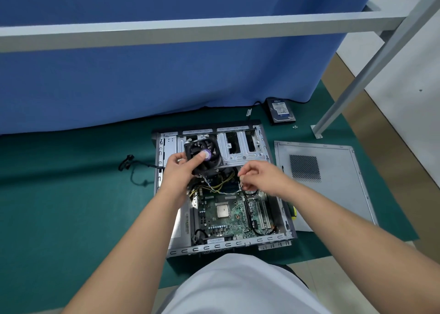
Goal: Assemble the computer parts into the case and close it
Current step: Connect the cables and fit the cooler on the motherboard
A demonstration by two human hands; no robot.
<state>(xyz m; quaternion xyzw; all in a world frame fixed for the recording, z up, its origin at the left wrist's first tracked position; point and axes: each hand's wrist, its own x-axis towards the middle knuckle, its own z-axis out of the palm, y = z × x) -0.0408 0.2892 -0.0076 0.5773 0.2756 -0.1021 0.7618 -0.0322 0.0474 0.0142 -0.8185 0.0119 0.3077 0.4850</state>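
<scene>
The open computer case (166, 251) lies flat on a green mat, its motherboard (221, 220) exposed with a bare silver CPU (222, 210) in the middle. My left hand (181, 170) grips a black CPU cooler fan (202, 155) lifted over the case's upper part, thumb on its purple hub. Beside it, my right hand (259, 176) pinches a small white connector (241, 178) on the fan's thin cable. The grey side panel (333, 178) with its mesh vent lies to the right of the case. A hard drive (281, 111) sits behind it.
A loose black cable (133, 168) lies on the green mat (71, 206) left of the case. Small screws (294, 127) rest near the hard drive. A grey metal frame leg (357, 75) stands at right, and a blue curtain (166, 75) hangs behind. A yellow-tipped tool (294, 212) pokes out by the case's right edge.
</scene>
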